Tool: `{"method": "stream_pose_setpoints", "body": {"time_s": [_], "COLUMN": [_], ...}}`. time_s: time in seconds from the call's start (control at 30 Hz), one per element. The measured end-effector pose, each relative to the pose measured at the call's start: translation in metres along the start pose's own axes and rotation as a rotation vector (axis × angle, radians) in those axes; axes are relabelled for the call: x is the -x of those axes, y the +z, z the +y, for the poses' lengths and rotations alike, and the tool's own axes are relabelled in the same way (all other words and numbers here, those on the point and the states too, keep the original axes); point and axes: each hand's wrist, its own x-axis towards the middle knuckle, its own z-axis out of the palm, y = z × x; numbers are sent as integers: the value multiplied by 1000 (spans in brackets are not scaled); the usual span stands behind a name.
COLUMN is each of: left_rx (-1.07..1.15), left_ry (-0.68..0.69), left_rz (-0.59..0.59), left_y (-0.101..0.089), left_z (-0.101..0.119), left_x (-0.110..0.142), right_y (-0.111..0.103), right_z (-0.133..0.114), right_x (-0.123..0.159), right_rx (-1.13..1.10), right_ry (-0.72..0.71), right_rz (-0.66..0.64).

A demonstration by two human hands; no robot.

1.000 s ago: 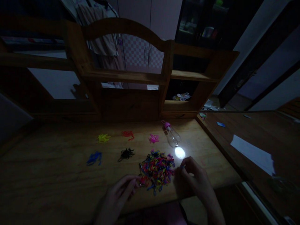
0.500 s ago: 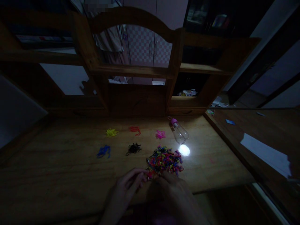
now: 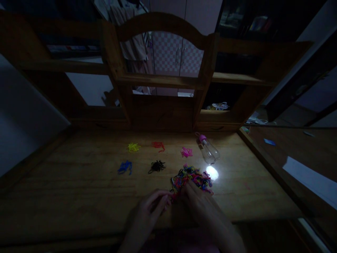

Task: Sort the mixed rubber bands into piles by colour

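A tangled pile of multicoloured strings (image 3: 196, 178) lies on the wooden desk in front of me. At its near left edge, my left hand (image 3: 152, 208) pinches a red or pink string (image 3: 173, 197) between thumb and fingers. My right hand (image 3: 197, 202) reaches over the pile's near side, its fingers bent down and closed among the strings; what they hold is hidden. Beyond the pile lie small separate heaps: yellow strings (image 3: 133, 147), red strings (image 3: 158, 146), pink strings (image 3: 186, 151), blue strings (image 3: 125, 167) and black strings (image 3: 157, 166).
A clear bulb-shaped lamp (image 3: 210, 153) with a pink cap lies behind the pile, a bright light spot beside it. Wooden shelving (image 3: 162, 112) stands along the desk's back. On the right, a lower brown surface holds white paper (image 3: 310, 179) and a blue card (image 3: 269, 142). The room is dim.
The view has shifted, so the desk appears farther right. My right hand has moved a little up, further onto the pile. My left hand keeps its pinch at the pile's edge.
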Motion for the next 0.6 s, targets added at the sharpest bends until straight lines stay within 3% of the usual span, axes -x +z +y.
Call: {"method": "stream_pose_setpoints", "body": {"time_s": [0.17, 0.4, 0.6], "left_rx": [-80, -194, -319], "left_ry": [33, 101, 240], "left_rz": [19, 38, -17], "left_y": [3, 7, 33], "left_z": [-1, 2, -5], "left_x": [0, 3, 9], "right_y": [-8, -23, -37], "right_z": [13, 34, 63], "right_x": [4, 23, 55], "right_rx": [-308, -421, -492], "right_ry": [96, 129, 277], "right_rz": [116, 435, 413]}}
